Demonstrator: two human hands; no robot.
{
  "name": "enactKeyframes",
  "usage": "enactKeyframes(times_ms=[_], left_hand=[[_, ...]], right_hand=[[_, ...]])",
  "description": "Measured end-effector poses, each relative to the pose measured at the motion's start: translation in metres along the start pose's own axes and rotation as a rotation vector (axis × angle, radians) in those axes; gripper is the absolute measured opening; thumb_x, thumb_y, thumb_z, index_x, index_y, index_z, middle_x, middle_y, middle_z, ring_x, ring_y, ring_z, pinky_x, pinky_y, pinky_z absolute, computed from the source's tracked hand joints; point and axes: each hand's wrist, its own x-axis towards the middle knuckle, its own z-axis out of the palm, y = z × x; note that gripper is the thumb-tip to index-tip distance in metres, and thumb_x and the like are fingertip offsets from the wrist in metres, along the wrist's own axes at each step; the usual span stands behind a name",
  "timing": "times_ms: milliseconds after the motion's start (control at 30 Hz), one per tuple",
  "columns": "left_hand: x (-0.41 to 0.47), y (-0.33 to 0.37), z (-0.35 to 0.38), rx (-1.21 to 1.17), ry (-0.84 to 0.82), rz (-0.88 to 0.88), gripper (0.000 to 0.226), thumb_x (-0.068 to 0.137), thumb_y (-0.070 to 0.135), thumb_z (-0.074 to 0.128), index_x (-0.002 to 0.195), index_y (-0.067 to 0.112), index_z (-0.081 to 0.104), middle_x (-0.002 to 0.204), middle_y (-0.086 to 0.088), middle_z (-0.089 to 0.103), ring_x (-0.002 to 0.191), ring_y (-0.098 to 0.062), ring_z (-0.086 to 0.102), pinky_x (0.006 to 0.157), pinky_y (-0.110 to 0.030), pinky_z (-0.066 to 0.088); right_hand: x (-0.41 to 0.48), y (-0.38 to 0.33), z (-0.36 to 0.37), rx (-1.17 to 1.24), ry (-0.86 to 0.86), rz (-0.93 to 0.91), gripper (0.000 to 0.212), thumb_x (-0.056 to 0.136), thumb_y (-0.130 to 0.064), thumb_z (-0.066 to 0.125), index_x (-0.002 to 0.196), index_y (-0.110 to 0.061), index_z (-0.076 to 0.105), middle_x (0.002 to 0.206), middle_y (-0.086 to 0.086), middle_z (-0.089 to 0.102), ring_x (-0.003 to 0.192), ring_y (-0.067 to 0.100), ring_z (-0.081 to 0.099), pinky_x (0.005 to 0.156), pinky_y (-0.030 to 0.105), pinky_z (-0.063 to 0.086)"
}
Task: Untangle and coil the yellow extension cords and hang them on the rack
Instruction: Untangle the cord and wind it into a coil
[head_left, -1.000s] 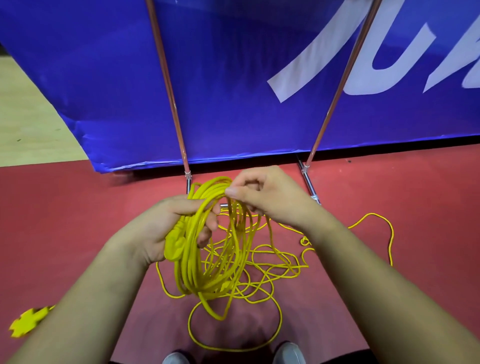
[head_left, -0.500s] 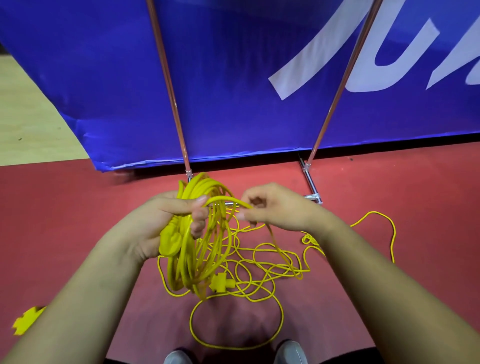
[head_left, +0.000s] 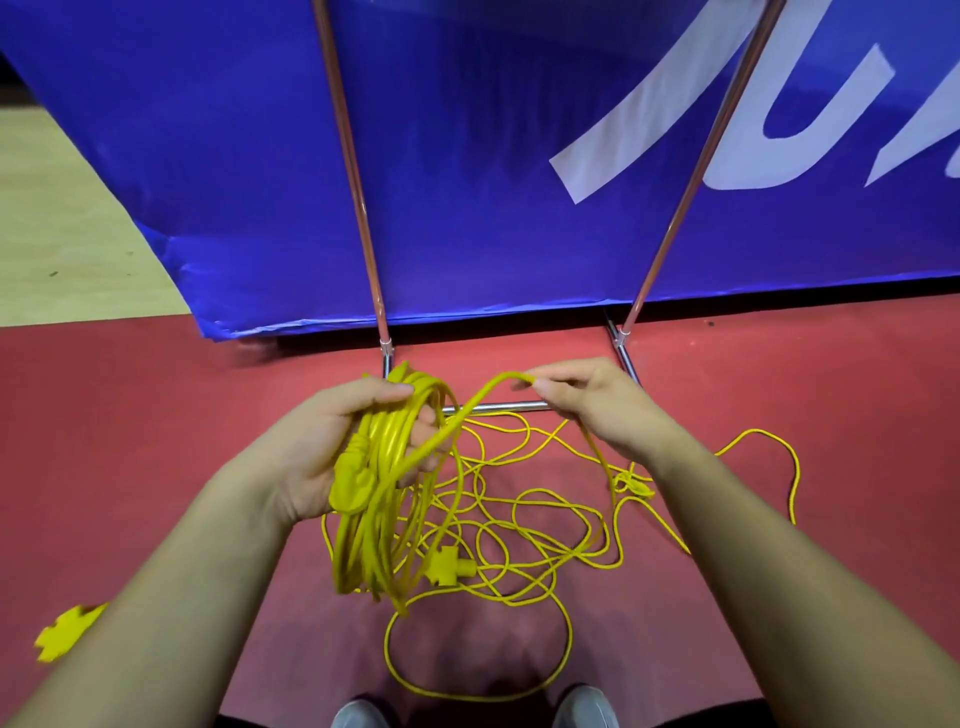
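- Yellow extension cord (head_left: 382, 499): its coiled bundle hangs from the left hand (head_left: 332, 447), whose fingers curl round the top of the loops, above the red floor (head_left: 156, 441).
- The right hand (head_left: 597, 405) pinches a single strand that arches across to the bundle.
- The rest lies as a loose tangle (head_left: 524, 519) on the floor beneath both hands, with a yellow plug block (head_left: 447, 566) among the loops.
- Behind the hands stand a metal rack frame (head_left: 498, 407) and a blue banner (head_left: 467, 182).
- Another yellow connector (head_left: 67, 631) lies at the far left, just beside the left forearm.
- Grey shoes (head_left: 358, 716) show at the bottom edge.
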Motion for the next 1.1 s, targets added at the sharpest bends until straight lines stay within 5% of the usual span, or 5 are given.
enactKeyframes(times_ms=[100,300,533,633,1100], left_hand=[[-0.003,-0.003,0.003,0.032,-0.026,-0.021,0.031,0.092,0.028,0.058,0.106,0.0,0.06,0.077,-0.009,0.068,0.06,-0.021,0.067,0.054,-0.03,0.053],[-0.014,0.002,0.022,0.073,-0.162,-0.007,0.026,0.062,0.019,0.085,0.078,0.006,0.069,0.061,-0.008,0.061,0.047,-0.019,0.059,0.046,-0.024,0.049],[-0.016,0.013,0.011,-0.23,-0.222,0.105,0.042,0.052,0.02,0.092,0.08,0.007,0.064,0.055,-0.001,0.046,0.042,-0.012,0.046,0.042,-0.022,0.043],[-0.018,0.016,0.008,-0.155,-0.164,0.09,0.047,0.045,0.025,0.095,0.078,0.007,0.067,0.058,-0.004,0.053,0.045,-0.015,0.052,0.043,-0.024,0.046],[-0.018,0.008,0.009,-0.069,-0.271,-0.02,0.036,0.058,0.024,0.089,0.081,0.007,0.067,0.054,-0.001,0.044,0.039,-0.012,0.042,0.044,-0.023,0.04]], right_hand=[[0.0,-0.035,0.014,-0.154,-0.152,-0.126,0.017,0.092,-0.009,0.064,0.104,-0.012,0.074,0.088,-0.005,0.073,0.08,0.002,0.063,0.076,0.018,0.047],[-0.003,-0.069,0.041,-0.111,-0.196,-0.237,0.013,0.083,-0.016,0.072,0.091,-0.013,0.062,0.066,0.014,0.057,0.058,0.033,0.05,0.055,0.045,0.046],[-0.003,0.022,0.003,-0.286,-0.276,0.103,0.022,0.088,-0.021,0.07,0.073,-0.012,0.057,0.062,-0.006,0.05,0.059,0.006,0.045,0.063,0.029,0.038],[-0.008,0.042,-0.004,0.067,-0.119,0.239,0.004,0.089,-0.011,0.067,0.087,-0.009,0.063,0.07,0.008,0.059,0.061,0.014,0.06,0.069,0.028,0.05],[0.01,-0.023,0.024,-0.035,0.046,-0.158,0.008,0.086,-0.007,0.069,0.092,-0.009,0.074,0.078,-0.007,0.069,0.072,-0.005,0.057,0.071,0.012,0.042]])
